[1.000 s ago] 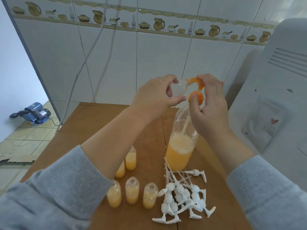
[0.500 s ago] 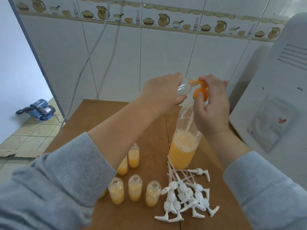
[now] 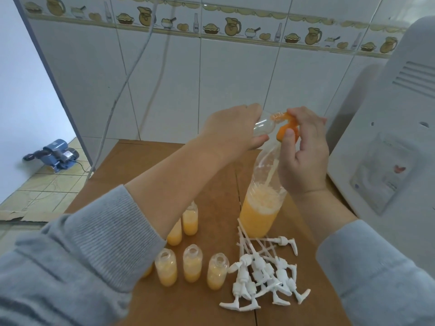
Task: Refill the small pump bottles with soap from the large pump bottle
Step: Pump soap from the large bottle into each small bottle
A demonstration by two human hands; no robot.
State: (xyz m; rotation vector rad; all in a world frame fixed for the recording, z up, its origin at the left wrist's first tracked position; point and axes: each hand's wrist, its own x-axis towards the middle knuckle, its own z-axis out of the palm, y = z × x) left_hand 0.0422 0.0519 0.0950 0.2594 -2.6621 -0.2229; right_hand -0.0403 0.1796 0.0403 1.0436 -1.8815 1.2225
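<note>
One empty small clear plastic bottle point(image 3: 263, 125) lies tilted in the left hand point(image 3: 235, 132), mouth at the orange pump spout point(image 3: 286, 128) pinched by the right hand point(image 3: 303, 156). Filling step; the tall clear soap bottle point(image 3: 261, 203) stands mid-tabletop near the right edge. Next: press pump, keep mouths aligned.

A white glazed tile wall point(image 3: 223, 74) rises behind a brown wooden table point(image 3: 122, 168), topped by a decorative border strip point(image 3: 211, 27) printed with yellow jugs, bowls, pie dishes and bottles. Two thin grey cables point(image 3: 138, 60) hang down the tiles toward the table's left edge. At right, a large white plastic appliance point(image 3: 388, 128) with ventilation slots carries a clear plastic sleeve holding a printed sheet point(image 3: 381, 175). On the beige tiled floor point(image 3: 47, 187) at left sits a blue electric water pump point(image 3: 56, 156), beside a pale blue wall point(image 3: 26, 90).
</note>
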